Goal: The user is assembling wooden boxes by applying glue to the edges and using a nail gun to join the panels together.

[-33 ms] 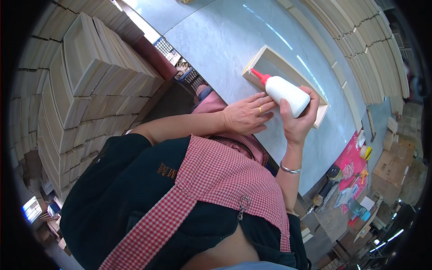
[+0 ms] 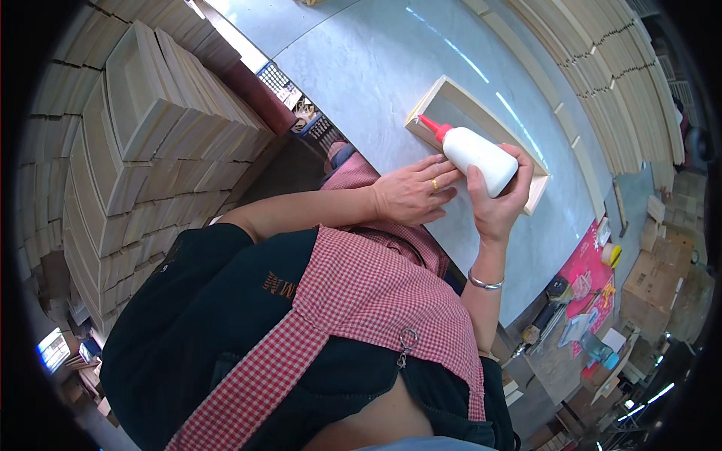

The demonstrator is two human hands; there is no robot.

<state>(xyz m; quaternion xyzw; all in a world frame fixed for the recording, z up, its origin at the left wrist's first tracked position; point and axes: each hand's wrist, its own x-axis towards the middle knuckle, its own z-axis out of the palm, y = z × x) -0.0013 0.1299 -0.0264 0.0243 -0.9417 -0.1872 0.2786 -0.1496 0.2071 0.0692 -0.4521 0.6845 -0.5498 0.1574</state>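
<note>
Head view: my right hand (image 2: 500, 207) gripped white bottle (image 2: 481, 158), tilted, red nozzle (image 2: 432, 127) over left corner of wooden frame (image 2: 426, 100). Frame lay inward from near edge of tabletop (image 2: 376, 90). Left hand (image 2: 414, 189) rested palm-down, fingers loosely spread. Judged sound: light squeeze, nozzle steady.

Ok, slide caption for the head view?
Right hand holding a white bottle, red nozzle pointing toward one corner of a wooden frame, left hand alongside.

The right hand (image 2: 500, 204) grips a white bottle (image 2: 481, 159) slanting over a wooden frame (image 2: 481, 114), red nozzle (image 2: 434, 128) at the left end. The left hand (image 2: 414, 189) lies nearer; from where I stand, it may touch the frame.
</note>
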